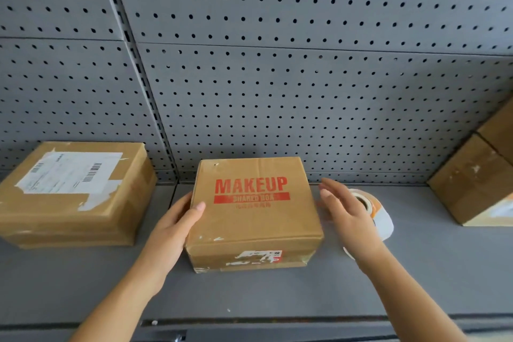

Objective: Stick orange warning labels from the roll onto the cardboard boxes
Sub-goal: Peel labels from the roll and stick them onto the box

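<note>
Centrally, left hand (177,226) clasped a stiff MAKEUP box (255,219); right hand (344,214), fingers straight, hovered before a likely light label roll (384,222), graspable by its rim.

One camera sits on the person's head. It looks forward and down, from close up, at the flat grey metal shelf (277,291) and the grey holed back wall (277,78).

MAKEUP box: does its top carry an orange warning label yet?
No: the top of the MAKEUP box shows only red printed lettering, and the label roll lies to its right.
</note>
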`<state>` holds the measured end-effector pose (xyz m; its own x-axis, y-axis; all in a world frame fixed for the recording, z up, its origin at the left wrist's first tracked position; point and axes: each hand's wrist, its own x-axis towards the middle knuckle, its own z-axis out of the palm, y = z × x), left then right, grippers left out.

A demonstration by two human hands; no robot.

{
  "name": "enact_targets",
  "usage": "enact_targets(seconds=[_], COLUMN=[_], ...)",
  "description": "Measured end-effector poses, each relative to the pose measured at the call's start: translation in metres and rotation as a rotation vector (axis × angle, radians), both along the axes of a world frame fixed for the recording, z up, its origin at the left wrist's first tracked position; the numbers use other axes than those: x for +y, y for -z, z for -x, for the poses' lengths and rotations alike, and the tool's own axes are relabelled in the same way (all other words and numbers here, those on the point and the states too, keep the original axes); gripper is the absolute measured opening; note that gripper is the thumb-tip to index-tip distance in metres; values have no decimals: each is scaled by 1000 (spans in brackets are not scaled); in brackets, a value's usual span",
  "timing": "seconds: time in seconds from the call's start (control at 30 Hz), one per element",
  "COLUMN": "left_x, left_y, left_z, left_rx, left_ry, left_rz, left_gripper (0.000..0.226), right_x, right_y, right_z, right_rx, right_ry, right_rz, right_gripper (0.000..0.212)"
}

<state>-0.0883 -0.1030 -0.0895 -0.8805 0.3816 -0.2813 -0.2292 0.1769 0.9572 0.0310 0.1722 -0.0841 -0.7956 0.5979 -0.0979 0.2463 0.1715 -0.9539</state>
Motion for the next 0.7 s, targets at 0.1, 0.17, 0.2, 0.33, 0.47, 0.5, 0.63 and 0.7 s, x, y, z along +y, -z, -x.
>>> enact_targets(seconds=[0.1, 0.17, 0.2, 0.33, 0.47, 0.5, 0.63, 0.7], left_x=[-3, -2, -1, 6, 23, 30, 58, 72], left_y=[1, -1, -5, -18, -29, -33, -48, -55], left_z=[3, 5, 4, 2, -5, -7, -12, -16], left_rx=[60, 134, 171, 374, 603, 682, 935, 960], left_ry=[-7, -42, -58, -57, 11, 30, 123, 197], left_rz=[36, 68, 71, 79, 183, 230, 280, 254], left_gripper=[47, 67, 71, 65, 53, 48, 30, 29], right_x=[35, 62, 73, 93, 97, 97, 92, 88], right_y=[1, 6, 11, 30, 50, 52, 47, 41], right_z=[-36, -62, -74, -100, -99, -98, -96, -97], right_rx=[10, -87, -166, -406, -501, -494, -377, -319], right_ry=[61, 31, -1, -186, -213, -197, -137, -142], right_rz=[-480, -647, -699, -731, -795, -799, -790, -781], right_gripper=[23, 22, 22, 27, 33, 31, 21, 18])
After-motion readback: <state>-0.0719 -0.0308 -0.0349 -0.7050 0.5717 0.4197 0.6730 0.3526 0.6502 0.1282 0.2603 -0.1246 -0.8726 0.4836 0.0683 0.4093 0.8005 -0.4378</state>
